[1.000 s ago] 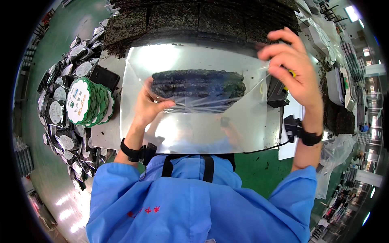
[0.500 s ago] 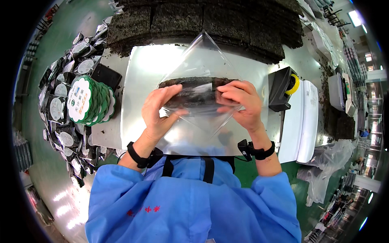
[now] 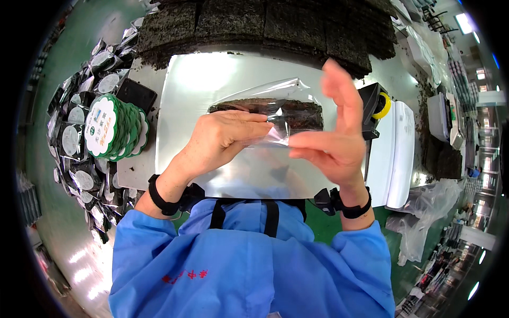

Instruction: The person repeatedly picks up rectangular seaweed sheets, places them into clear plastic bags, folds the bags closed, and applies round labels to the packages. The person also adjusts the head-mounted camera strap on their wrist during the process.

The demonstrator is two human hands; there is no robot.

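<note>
Left hand (image 3: 225, 132), fingers together, holds smooth, creased clear film (image 3: 281, 119) against the oblong seaweed bundle (image 3: 308, 117); right hand (image 3: 339, 127), blurred, is spread beside it, contact unclear. I record the bundle as dark, layered, rough-edged, glossy under wrap, above a reflective grey sheet (image 3: 183, 106).

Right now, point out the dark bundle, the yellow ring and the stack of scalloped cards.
Dark bundle (image 3: 307, 117): head view, its right part.
Yellow ring (image 3: 387, 107): head view, its outer edge.
Stack of scalloped cards (image 3: 103, 126): head view, front card's face.
</note>
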